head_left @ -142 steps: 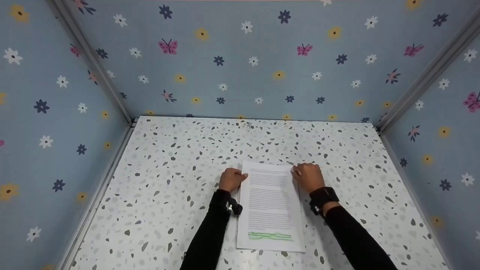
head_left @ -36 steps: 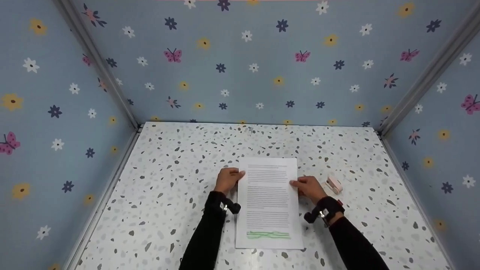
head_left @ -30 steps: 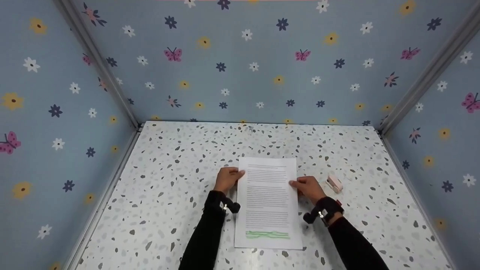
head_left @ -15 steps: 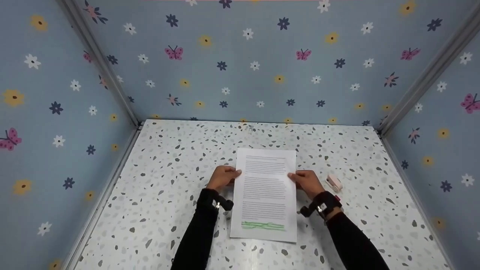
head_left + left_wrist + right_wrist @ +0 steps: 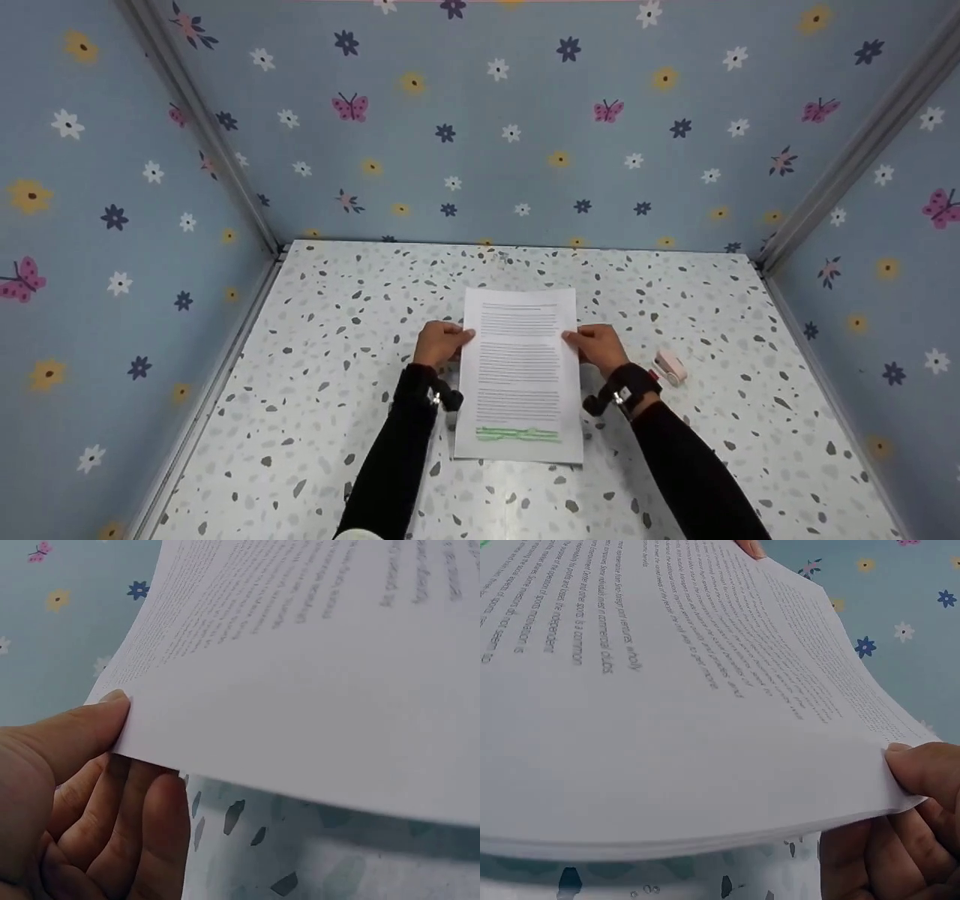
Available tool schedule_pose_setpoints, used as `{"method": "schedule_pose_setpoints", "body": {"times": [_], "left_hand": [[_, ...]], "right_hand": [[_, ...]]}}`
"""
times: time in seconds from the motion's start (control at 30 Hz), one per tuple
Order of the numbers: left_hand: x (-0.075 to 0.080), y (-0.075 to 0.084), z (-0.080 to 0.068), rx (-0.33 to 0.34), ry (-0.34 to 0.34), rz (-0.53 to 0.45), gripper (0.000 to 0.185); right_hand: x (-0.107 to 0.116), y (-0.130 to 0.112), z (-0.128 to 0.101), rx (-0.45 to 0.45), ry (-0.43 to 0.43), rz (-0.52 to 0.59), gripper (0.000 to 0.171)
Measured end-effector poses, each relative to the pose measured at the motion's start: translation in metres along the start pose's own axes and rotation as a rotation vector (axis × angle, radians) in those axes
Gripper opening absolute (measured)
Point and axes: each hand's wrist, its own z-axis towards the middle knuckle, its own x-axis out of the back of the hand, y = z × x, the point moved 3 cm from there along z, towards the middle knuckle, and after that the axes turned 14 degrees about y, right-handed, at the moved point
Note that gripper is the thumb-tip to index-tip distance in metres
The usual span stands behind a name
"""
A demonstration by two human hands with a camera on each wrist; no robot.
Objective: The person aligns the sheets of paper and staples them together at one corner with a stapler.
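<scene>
A few printed paper sheets (image 5: 517,375) with a green highlighted band near the lower end are held up between both hands. The left hand (image 5: 441,343) pinches their left edge, thumb on top and curled fingers below, as the left wrist view shows at the thumb (image 5: 82,731). On the opposite edge the right hand (image 5: 598,346) pinches the sheets the same way, its thumb (image 5: 922,765) lying on the printed face. Layered edges and a gap above the table show in the right wrist view. A small pale pink stapler (image 5: 670,367) lies right of the right hand.
The white speckled table (image 5: 360,300) spreads around the hands. Blue flowered panels (image 5: 510,112) close it off at the back and both sides, with grey metal posts (image 5: 217,142) at the corners. Each wrist wears a black strap with a camera.
Since the first frame, the right hand has left the top right corner and the stapler has come into view on the table. Both hands have lifted the sheets and shifted them away and slightly left.
</scene>
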Motion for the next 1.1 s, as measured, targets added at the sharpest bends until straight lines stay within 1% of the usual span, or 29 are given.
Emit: {"method": "schedule_pose_setpoints", "body": {"times": [0.07,0.17,0.3,0.4,0.47,0.63,0.73,0.87,1.0,1.1], "left_hand": [[-0.002,0.0,0.002,-0.024,0.028,0.049,0.028],[-0.005,0.001,0.004,-0.068,0.074,0.126,0.026],[-0.011,-0.002,0.008,-0.078,0.115,0.228,0.024],[-0.015,-0.007,0.011,-0.079,0.126,0.283,0.024],[-0.018,-0.01,0.012,-0.091,0.122,0.298,0.024],[-0.022,-0.016,0.014,-0.105,0.101,0.291,0.026],[-0.024,-0.017,0.014,-0.087,0.085,0.305,0.025],[-0.026,-0.018,0.014,-0.073,0.057,0.356,0.019],[-0.027,-0.017,0.013,-0.085,0.047,0.4,0.015],[-0.027,-0.015,0.011,-0.097,0.056,0.415,0.014]], "right_hand": [[-0.002,0.001,0.003,0.019,0.027,-0.048,0.02],[-0.004,0.004,0.008,0.066,0.07,-0.15,0.027],[-0.008,0.009,0.015,0.136,0.124,-0.294,0.042],[-0.011,0.012,0.017,0.175,0.146,-0.364,0.049],[-0.012,0.013,0.017,0.193,0.163,-0.395,0.051],[-0.011,0.015,0.017,0.202,0.206,-0.447,0.053],[-0.011,0.016,0.018,0.199,0.204,-0.477,0.052],[-0.01,0.02,0.018,0.197,0.198,-0.521,0.048],[-0.009,0.024,0.018,0.208,0.201,-0.553,0.044],[-0.009,0.025,0.018,0.211,0.194,-0.566,0.04]]}}
